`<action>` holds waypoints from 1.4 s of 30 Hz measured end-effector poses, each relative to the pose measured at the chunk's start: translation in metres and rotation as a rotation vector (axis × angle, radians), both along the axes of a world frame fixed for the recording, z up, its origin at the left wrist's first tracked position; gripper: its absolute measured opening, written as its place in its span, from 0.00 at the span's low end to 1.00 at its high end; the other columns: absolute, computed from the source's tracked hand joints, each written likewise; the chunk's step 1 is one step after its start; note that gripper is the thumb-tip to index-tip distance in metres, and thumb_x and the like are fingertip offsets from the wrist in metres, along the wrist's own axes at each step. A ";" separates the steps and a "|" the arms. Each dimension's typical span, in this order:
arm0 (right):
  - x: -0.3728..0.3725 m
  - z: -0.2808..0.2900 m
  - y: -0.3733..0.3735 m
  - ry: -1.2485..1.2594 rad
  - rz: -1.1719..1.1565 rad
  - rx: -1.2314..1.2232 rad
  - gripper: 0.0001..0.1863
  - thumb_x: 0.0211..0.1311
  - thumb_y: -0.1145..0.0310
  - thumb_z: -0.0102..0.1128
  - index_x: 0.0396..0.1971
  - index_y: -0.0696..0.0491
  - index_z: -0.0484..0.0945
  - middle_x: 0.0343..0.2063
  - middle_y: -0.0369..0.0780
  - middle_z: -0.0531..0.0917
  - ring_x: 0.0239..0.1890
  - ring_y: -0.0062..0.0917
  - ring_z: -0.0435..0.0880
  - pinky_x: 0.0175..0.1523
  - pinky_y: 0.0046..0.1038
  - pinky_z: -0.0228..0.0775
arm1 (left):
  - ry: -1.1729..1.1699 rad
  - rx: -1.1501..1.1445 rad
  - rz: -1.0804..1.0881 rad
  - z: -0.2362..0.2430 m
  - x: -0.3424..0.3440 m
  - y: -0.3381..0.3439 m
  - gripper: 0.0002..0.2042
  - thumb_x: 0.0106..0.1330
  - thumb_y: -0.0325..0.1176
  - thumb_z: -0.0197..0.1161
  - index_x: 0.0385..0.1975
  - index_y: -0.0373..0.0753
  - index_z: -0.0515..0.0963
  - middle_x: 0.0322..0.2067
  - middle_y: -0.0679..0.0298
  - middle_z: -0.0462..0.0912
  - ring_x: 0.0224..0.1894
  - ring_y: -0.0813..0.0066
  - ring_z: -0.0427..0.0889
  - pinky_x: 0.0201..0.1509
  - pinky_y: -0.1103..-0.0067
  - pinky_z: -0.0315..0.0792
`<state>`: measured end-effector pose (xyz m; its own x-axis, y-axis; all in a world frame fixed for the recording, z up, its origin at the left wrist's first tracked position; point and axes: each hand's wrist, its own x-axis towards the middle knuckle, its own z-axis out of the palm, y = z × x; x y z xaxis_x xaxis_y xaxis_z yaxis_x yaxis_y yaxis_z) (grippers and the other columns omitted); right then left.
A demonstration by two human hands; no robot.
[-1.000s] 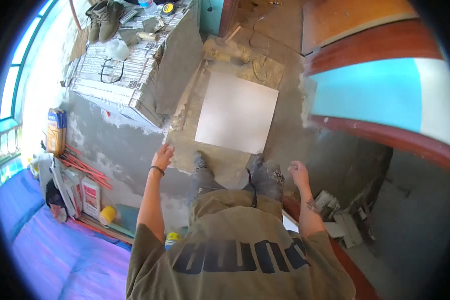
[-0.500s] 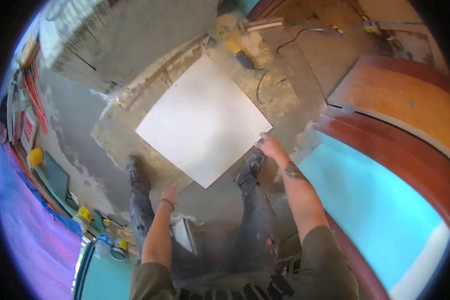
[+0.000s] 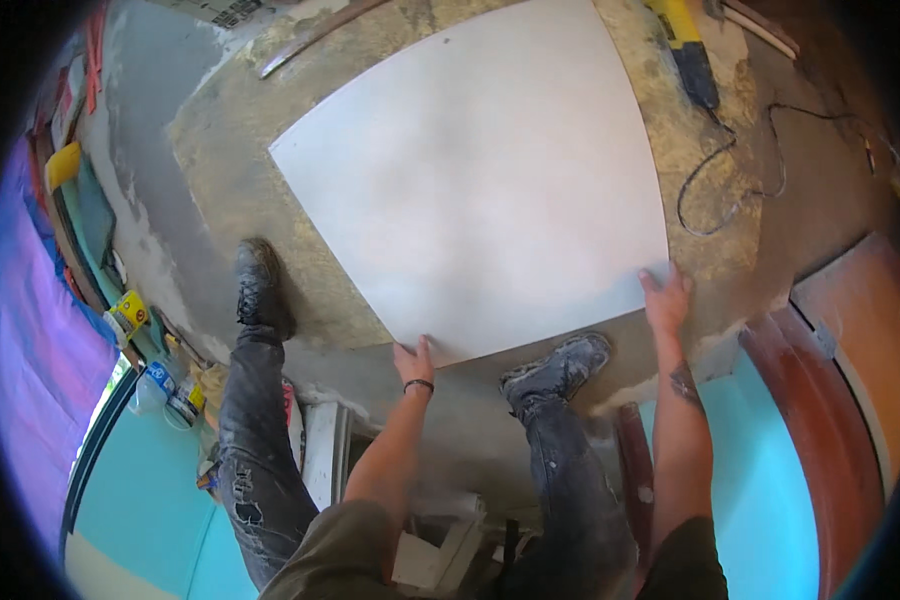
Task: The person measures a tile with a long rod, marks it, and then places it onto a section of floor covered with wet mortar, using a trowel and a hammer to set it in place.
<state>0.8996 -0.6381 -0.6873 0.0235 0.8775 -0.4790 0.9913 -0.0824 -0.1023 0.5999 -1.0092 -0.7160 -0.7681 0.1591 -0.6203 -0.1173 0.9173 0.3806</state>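
Note:
A large white square tile (image 3: 480,180) lies over a tan, dusty board (image 3: 240,190) on the floor in front of me. At its near left corner, my left hand (image 3: 413,362) has its thumb on the top face, with the other fingertips tucked out of sight at the edge. My right hand (image 3: 667,298) pinches the near right corner the same way, thumb on top. Whether the near edge is raised off the board, I cannot tell. My right boot (image 3: 558,368) is just short of the near edge; the left boot (image 3: 260,285) stands left of the tile.
A yellow and black corded power tool (image 3: 690,55) lies beyond the tile's right side, its cord (image 3: 735,180) looping nearby. Along the left stand jars (image 3: 127,315), a plastic bottle (image 3: 155,380) and a yellow sponge-like block (image 3: 63,165). A brown-edged turquoise panel (image 3: 760,470) is at right.
My left hand has come forward from free air onto the tile's near left corner. The right hand stays at its corner. My view has shifted, and the tile appears larger and turned.

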 end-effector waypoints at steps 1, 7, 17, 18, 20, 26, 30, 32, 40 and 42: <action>0.005 0.002 0.002 0.010 0.004 0.004 0.38 0.47 0.51 0.66 0.54 0.60 0.68 0.46 0.50 0.75 0.52 0.43 0.69 0.57 0.38 0.62 | -0.052 -0.070 0.071 -0.003 0.001 -0.003 0.28 0.61 0.49 0.59 0.46 0.26 0.66 0.44 0.46 0.73 0.48 0.58 0.73 0.54 0.71 0.64; -0.008 0.026 0.032 0.011 -0.120 -0.163 0.33 0.53 0.45 0.59 0.48 0.58 0.72 0.45 0.50 0.76 0.48 0.41 0.73 0.54 0.36 0.64 | -0.224 -0.210 0.135 0.048 -0.050 -0.023 0.30 0.60 0.59 0.54 0.34 0.28 0.70 0.28 0.57 0.73 0.32 0.68 0.70 0.41 0.72 0.67; -0.075 0.271 0.108 0.147 -0.045 -0.180 0.32 0.55 0.43 0.55 0.44 0.60 0.75 0.40 0.51 0.80 0.45 0.42 0.78 0.51 0.35 0.67 | -0.032 0.043 -0.058 0.275 -0.138 0.047 0.28 0.67 0.53 0.46 0.32 0.28 0.78 0.26 0.53 0.78 0.30 0.64 0.73 0.37 0.69 0.67; -0.071 0.304 0.102 0.084 -0.083 -0.175 0.31 0.55 0.45 0.56 0.41 0.63 0.76 0.38 0.52 0.80 0.43 0.43 0.78 0.49 0.36 0.68 | -0.225 0.095 -0.083 0.321 -0.161 0.090 0.28 0.67 0.52 0.47 0.33 0.27 0.77 0.29 0.48 0.80 0.32 0.58 0.77 0.41 0.67 0.68; -0.101 0.357 0.068 0.067 -0.177 -0.293 0.31 0.55 0.46 0.57 0.37 0.65 0.76 0.37 0.54 0.80 0.41 0.43 0.79 0.46 0.37 0.69 | -0.101 -0.151 -0.523 0.358 -0.258 0.089 0.28 0.67 0.53 0.45 0.32 0.28 0.78 0.33 0.43 0.80 0.36 0.47 0.78 0.44 0.63 0.68; -0.131 0.486 -0.190 0.180 -0.737 -0.208 0.25 0.60 0.56 0.56 0.40 0.67 0.76 0.33 0.47 0.82 0.34 0.29 0.80 0.41 0.31 0.71 | 0.013 -0.262 -1.361 0.432 -0.458 0.180 0.24 0.68 0.51 0.41 0.38 0.34 0.77 0.36 0.45 0.79 0.41 0.46 0.77 0.45 0.62 0.70; -0.202 0.542 -0.308 0.458 -1.317 -0.270 0.25 0.61 0.56 0.54 0.38 0.68 0.76 0.33 0.48 0.82 0.34 0.32 0.80 0.39 0.34 0.70 | 0.059 -0.402 -1.773 0.517 -0.442 0.311 0.22 0.69 0.49 0.40 0.43 0.39 0.76 0.40 0.48 0.79 0.43 0.49 0.78 0.47 0.63 0.71; -0.227 0.501 -0.383 0.675 -1.581 -0.196 0.26 0.61 0.56 0.54 0.39 0.70 0.75 0.36 0.49 0.81 0.36 0.33 0.80 0.40 0.32 0.70 | 0.075 -0.413 -1.983 0.536 -0.407 0.375 0.21 0.68 0.50 0.42 0.44 0.43 0.77 0.41 0.48 0.79 0.45 0.49 0.78 0.49 0.63 0.70; -0.385 0.453 -0.423 0.923 -2.043 -0.069 0.22 0.64 0.63 0.54 0.46 0.69 0.71 0.42 0.47 0.79 0.41 0.31 0.79 0.45 0.30 0.73 | 0.207 -0.561 -2.247 0.532 -0.229 0.551 0.24 0.61 0.52 0.50 0.44 0.38 0.78 0.48 0.50 0.76 0.51 0.53 0.76 0.54 0.66 0.68; -0.422 0.468 -0.370 1.088 -2.244 -0.086 0.20 0.66 0.63 0.52 0.48 0.66 0.71 0.42 0.46 0.79 0.42 0.31 0.79 0.46 0.30 0.73 | 0.223 -0.614 -2.314 0.535 -0.202 0.598 0.26 0.61 0.52 0.50 0.45 0.34 0.77 0.49 0.50 0.76 0.52 0.54 0.75 0.55 0.66 0.67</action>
<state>0.4777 -1.0083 -0.2195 0.2807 -0.0858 -0.9559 -0.8640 -0.4563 -0.2128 0.3982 -0.4110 -0.1806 0.2739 0.4025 -0.8735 0.8155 -0.5787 -0.0109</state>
